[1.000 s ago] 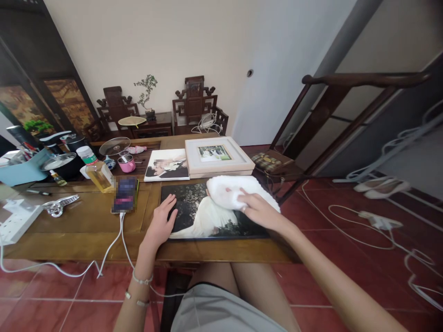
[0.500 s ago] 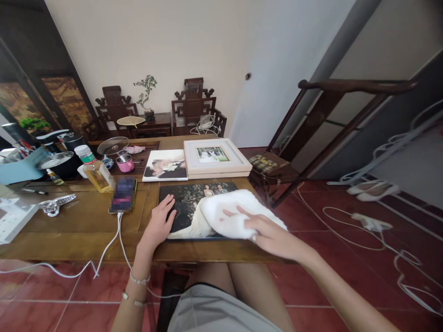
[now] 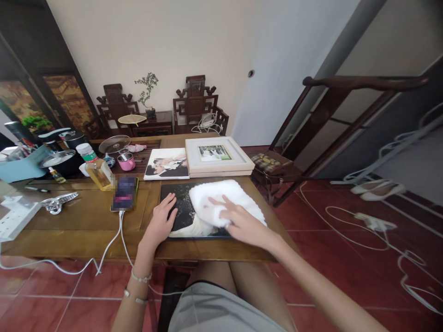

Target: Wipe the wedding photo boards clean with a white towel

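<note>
A dark glossy photo print (image 3: 182, 210) lies flat on the wooden table (image 3: 86, 226) in front of me. My left hand (image 3: 159, 222) rests open on its left edge, fingers spread flat. My right hand (image 3: 238, 221) presses a white towel (image 3: 221, 200) down on the print, fingers stretched over the cloth. The towel covers most of the print's right and upper part.
Behind the print lie a smaller photo print (image 3: 167, 163) and a white framed picture (image 3: 216, 156). A phone (image 3: 124, 193) on a white cable, an oil bottle (image 3: 97, 173), a pink cup (image 3: 126, 162) and pots sit left. A wooden chair (image 3: 311, 133) stands right; cables cross the floor.
My right hand wiped the towel from the print's upper right down toward the near edge, then back left over the middle. My left hand stayed put on the left edge.
</note>
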Demonstrator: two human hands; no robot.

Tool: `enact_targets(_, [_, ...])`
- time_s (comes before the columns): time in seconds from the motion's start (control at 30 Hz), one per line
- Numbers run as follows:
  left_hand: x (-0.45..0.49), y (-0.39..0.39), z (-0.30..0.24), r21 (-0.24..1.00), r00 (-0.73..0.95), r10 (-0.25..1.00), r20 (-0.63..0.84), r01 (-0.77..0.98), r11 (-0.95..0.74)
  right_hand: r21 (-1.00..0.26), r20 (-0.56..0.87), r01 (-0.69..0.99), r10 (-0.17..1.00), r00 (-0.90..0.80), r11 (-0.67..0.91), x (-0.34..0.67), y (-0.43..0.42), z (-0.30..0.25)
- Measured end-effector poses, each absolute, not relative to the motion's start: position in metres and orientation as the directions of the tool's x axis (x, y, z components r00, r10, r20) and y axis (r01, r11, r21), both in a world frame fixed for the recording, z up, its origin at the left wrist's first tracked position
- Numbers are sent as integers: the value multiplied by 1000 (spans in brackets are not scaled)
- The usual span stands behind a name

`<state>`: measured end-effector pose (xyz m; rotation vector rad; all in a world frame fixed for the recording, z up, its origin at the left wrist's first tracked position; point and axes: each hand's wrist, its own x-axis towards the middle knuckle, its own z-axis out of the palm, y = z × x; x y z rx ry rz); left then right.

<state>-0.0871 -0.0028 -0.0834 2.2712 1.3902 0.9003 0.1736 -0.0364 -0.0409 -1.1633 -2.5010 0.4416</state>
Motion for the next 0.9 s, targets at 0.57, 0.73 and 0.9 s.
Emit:
enact_targets(0.57, [-87,-3,-81,557,337,885,320,689,-464,-371,193,753,838,-511,544,153,16,-40])
enact_targets(0.73, [-87,-3,-82,565,329,888,321,686,-458,-334,214,777,846,-489,534,136,24,-44])
enact_targets(0.9, [-87,-4,-83,562,328,887,326,687,-461,-358,199,683,767,-610,637,128,-45,-42])
